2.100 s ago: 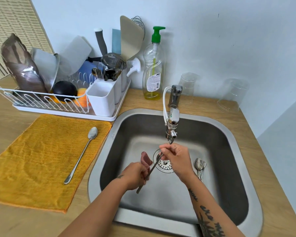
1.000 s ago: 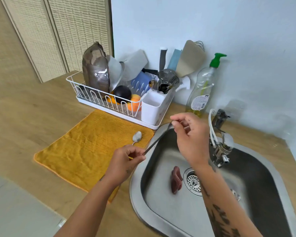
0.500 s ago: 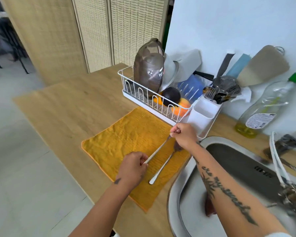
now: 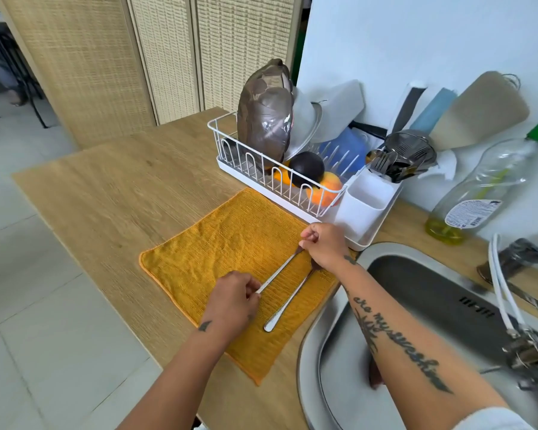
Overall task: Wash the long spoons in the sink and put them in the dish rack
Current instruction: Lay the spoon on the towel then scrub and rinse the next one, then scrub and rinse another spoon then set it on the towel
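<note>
A long steel spoon point(image 4: 278, 270) is stretched low over the orange cloth point(image 4: 227, 240). My left hand point(image 4: 232, 301) pinches its handle end and my right hand point(image 4: 323, 245) pinches its bowl end, which my fingers hide. A second long spoon point(image 4: 288, 302) lies flat on the cloth just to the right, its bowl under my right wrist. The white wire dish rack point(image 4: 246, 164) stands behind the cloth, with a white cutlery cup point(image 4: 364, 201) at its near right corner. The steel sink point(image 4: 320, 324) is at the right.
The rack holds a brown bowl point(image 4: 264, 113), a black bowl, orange items and plates; its rear cup holds cutlery point(image 4: 395, 164). A soap bottle point(image 4: 475, 193) and the tap point(image 4: 522, 305) stand by the sink. A reddish sponge lies in the basin. The counter edge runs at the left.
I lifted the spoon out of the sink and carried it left over the cloth, leaving the sponge in the basin. Since half a second ago both hands have hardly moved.
</note>
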